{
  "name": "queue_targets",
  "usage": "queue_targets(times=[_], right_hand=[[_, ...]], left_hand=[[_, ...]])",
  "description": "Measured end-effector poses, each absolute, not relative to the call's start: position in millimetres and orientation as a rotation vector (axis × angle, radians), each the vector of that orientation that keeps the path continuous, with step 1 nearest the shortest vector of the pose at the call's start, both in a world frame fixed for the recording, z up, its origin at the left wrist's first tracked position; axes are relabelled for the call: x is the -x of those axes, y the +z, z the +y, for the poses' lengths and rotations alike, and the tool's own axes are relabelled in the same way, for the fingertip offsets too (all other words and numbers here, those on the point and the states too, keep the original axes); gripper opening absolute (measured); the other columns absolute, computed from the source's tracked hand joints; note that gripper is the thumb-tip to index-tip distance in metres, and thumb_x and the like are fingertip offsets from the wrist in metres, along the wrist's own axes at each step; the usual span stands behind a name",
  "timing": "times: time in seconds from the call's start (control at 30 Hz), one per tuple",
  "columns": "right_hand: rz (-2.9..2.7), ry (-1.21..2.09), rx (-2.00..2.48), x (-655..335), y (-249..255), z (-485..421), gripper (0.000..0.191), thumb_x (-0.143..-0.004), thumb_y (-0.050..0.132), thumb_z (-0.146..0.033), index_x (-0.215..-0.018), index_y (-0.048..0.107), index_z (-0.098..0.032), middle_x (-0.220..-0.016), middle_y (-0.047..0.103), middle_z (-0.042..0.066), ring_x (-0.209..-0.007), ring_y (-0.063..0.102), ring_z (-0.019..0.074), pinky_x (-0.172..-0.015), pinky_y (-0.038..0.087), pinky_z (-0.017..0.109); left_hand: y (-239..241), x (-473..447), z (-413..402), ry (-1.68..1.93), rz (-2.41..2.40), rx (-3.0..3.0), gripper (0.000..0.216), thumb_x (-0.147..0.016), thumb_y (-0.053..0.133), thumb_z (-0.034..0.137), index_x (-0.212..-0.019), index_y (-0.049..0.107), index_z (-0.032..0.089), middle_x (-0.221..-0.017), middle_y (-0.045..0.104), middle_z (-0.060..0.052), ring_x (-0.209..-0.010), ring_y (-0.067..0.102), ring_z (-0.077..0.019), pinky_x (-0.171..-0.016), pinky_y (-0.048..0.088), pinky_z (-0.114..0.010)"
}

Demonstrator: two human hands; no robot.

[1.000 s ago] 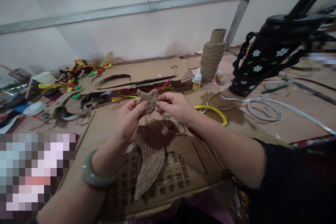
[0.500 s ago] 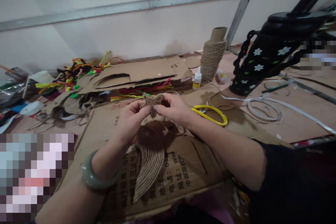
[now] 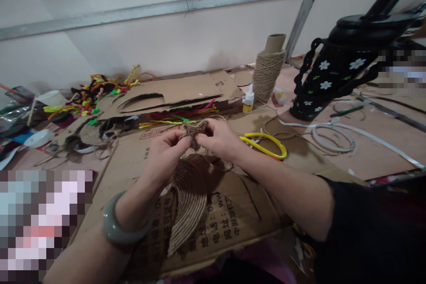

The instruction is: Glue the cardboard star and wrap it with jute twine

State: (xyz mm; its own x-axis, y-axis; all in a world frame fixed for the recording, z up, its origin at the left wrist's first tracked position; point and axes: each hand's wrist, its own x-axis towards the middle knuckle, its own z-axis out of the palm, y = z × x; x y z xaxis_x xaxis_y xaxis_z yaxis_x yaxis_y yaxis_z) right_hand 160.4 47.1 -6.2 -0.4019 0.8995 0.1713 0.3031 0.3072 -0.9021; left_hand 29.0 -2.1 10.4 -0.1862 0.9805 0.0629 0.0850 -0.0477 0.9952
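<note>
Between my two hands is a small twine star [image 3: 194,129], its rows of brown cord bent into points. My left hand [image 3: 166,148] pinches its left side with thumb and forefinger. On the other side my right hand [image 3: 221,140] grips it, thumb near the middle and fingers partly hidden behind. Below them a crescent of coiled twine [image 3: 193,199] lies flat on the printed cardboard [image 3: 249,226]. Yellow-handled scissors [image 3: 282,148] rest beside my right wrist, their blades mostly hidden.
A spool of twine [image 3: 269,71] stands at the back, with a small glue bottle [image 3: 248,100] in front. To the right are a black flowered tumbler [image 3: 333,71] and a white strip coil [image 3: 334,137]. Cut cardboard [image 3: 189,88] and colourful pipe cleaners [image 3: 100,86] lie at the back left.
The twine star has tilted in my fingers, so its points show less plainly. Both hands keep their hold on it, and the view has shifted slightly.
</note>
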Motion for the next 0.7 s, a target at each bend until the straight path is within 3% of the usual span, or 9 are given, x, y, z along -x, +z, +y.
queue_targets(times=[0.23,0.5,0.7], right_hand=[[-1.856,1.114,1.002,-161.1,-8.7,47.9,0.018,-0.069,0.054,-0.025,-0.083,0.060,-0.015,-0.084,0.067,0.005,-0.076,0.058,0.0146,-0.068,0.045,0.027],[-1.890,1.027,1.110,-160.8,-6.9,45.9,0.014,-0.068,0.053,-0.026,-0.077,0.057,-0.016,-0.075,0.064,0.003,-0.069,0.055,0.0137,-0.062,0.042,0.026],[-1.894,1.140,0.978,-165.9,-0.8,46.8,0.018,-0.072,0.054,-0.032,-0.075,0.056,-0.015,-0.072,0.059,0.001,-0.067,0.050,0.0120,-0.062,0.041,0.026]], left_hand=[[7.6,-26.1,-1.2,1.337,1.341,-1.218,0.007,-0.064,0.071,0.023,-0.063,0.069,0.016,-0.062,0.065,-0.003,-0.061,0.057,-0.0147,-0.064,0.045,-0.027],[11.7,-28.8,-7.8,1.324,1.418,-1.280,0.008,-0.066,0.069,0.023,-0.065,0.069,0.016,-0.064,0.066,-0.001,-0.062,0.057,-0.0141,-0.064,0.045,-0.026],[8.0,-26.5,-3.3,1.338,1.264,-1.167,0.009,-0.067,0.069,0.023,-0.069,0.069,0.014,-0.065,0.065,-0.002,-0.062,0.056,-0.0130,-0.061,0.044,-0.024]])
